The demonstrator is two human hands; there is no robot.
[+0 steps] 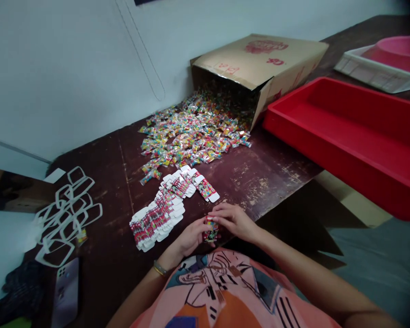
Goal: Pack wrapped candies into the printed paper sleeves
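"Red and multicoloured print covers the small printed carton [211, 230] at the lower centre of the frame. What has hold of it?"

"Both hands. The left hand [192, 237] keeps a narrow grip on its left side, and the right hand [235, 222] closes its grip over the top edge, fingers bent in."

"Is that carton finished?"

"I cannot tell; the fingers hide too much to show whether its flaps are tucked or whether anything is inside."

"What is left, then?"

"Most of it, I would judge. A long row of flat cartons [159, 212] lies overlapped across the counter [253, 171], left of the hands, with white flaps sticking out. One flat carton [206, 187] lies at the row's upper right end, just above the hands."

"And the candy?"

"Plenty of wrapped candy packets [191, 132] spread over the upper middle of the frame, spilling from the open cardboard box [269, 59] that lies on its side. No hand touches them."

"Any sign of completed cartons?"

"None that I can pick out. The red tray [314, 146] stands at the right of the frame, and I see no carton in the part that shows. The one between the hands looks like the only carton being worked, so I read this as an early stage."
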